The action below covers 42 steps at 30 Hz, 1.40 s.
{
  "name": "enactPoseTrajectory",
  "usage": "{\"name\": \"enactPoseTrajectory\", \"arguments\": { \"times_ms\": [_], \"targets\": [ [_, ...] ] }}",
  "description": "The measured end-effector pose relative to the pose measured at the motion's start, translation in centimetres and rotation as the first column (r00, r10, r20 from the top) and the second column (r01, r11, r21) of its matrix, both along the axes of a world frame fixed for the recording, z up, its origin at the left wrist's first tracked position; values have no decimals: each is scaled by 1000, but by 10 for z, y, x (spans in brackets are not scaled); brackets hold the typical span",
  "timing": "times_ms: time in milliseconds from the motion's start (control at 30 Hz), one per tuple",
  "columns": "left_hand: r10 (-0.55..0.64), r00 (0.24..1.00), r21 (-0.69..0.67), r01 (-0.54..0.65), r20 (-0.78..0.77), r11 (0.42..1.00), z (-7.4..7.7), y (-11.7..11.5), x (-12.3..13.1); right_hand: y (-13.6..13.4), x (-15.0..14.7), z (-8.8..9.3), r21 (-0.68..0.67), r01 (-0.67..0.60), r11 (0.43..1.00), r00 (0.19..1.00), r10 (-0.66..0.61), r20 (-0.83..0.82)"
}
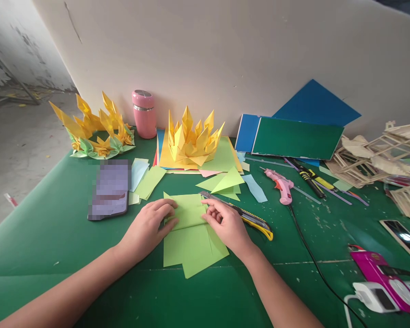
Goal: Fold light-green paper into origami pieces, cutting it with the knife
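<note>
Light green paper (189,209) lies in front of me, with a folded strip along its lower edge. At its left side, my left hand (153,221) has fingers curled and thumb on the fold, closed on the paper. My right hand (227,223) grips the right edge between thumb and fingertips, the other fingers curled in. More green sheets (187,250) lie under and below the folded piece, overlapping. A yellow-handled utility knife (256,221) rests beside my right hand, its front end running behind the fingers.
Behind stand a yellow paper lotus (191,143) on stacked coloured paper, a yellow-green paper crown (102,130) and a pink flask (144,116). A phone (111,187) lies left. Rightward are a corded pink glue gun (282,184), paper scraps (225,182), wooden stick models (369,155) and a magenta power strip (372,264).
</note>
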State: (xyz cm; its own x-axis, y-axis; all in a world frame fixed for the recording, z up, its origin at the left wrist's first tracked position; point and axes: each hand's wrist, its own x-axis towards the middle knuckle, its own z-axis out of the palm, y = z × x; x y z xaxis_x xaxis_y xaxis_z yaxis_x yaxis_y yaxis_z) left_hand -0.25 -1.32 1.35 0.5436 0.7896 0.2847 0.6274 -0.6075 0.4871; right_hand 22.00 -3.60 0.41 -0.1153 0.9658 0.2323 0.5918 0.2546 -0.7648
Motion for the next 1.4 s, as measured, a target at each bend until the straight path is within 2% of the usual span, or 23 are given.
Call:
{"name": "enactPoseTrajectory", "arguments": {
  "times_ms": [133,367,667,1100,1400],
  "targets": [
    [-4,999,12,5,-33,1000,-1,1,-1,0,0,-1,71,-2,997,999,-2,47],
    [16,996,45,-12,-89,999,1,0,1,-1,-1,1,90,-17,996,996,9,90],
    [-66,991,162,85,-116,983,1,2,1,-2,-2,3,143,-41,989,984,15,178],
    [-102,976,98,122,-194,988,2,4,-1,-3,-3,4,134,-51,990,972,18,234],
    [-121,977,43,130,-173,991,3,7,-3,-3,-4,4,141,-62,988,966,24,257]
  ]
}}
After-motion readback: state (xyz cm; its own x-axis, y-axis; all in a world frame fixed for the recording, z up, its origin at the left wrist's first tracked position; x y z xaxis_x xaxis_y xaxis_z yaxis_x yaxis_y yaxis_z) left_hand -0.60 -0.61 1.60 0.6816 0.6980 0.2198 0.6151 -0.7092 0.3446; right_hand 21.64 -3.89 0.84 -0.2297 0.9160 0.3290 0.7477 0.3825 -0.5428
